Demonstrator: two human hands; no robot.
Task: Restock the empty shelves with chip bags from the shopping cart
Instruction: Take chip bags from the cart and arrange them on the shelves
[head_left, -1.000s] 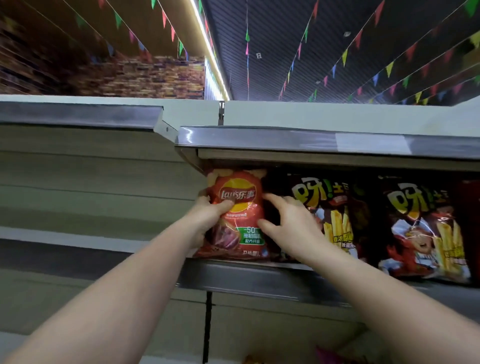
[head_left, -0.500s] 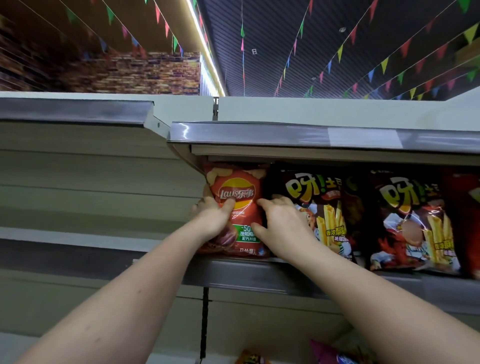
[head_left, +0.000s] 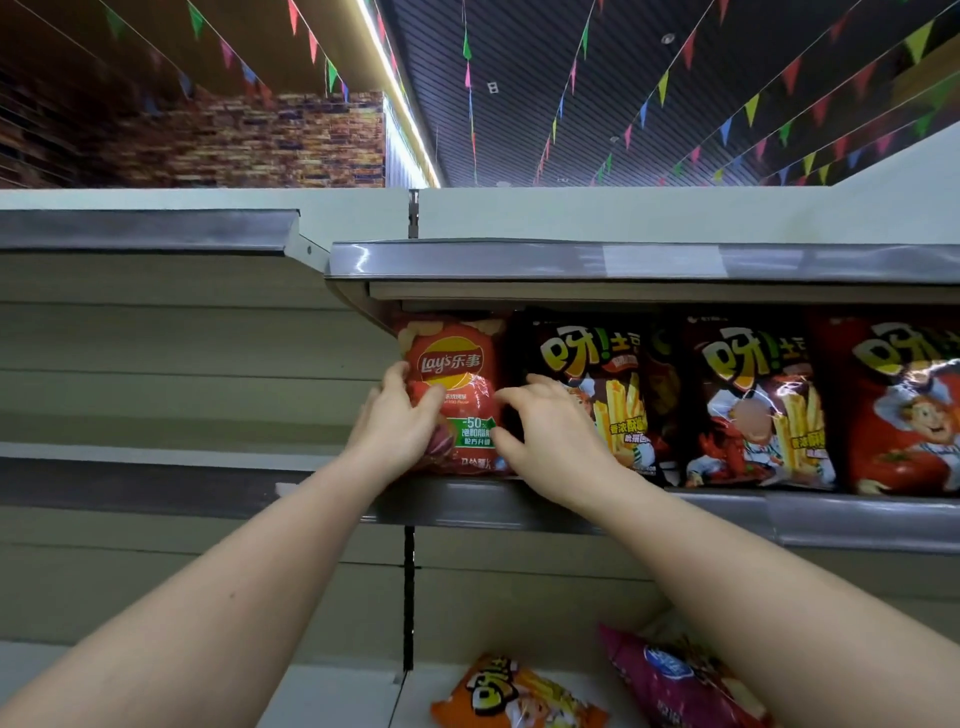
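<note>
Chip bag (head_left: 452, 395) upright on shelf (head_left: 519, 506), bunting (head_left: 675, 78) overhead

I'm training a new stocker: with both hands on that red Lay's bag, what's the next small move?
Probably let go and draw both hands back: the red Lay's bag already stands upright on the shelf, left hand gripping its edge, right hand at its right side.
</note>
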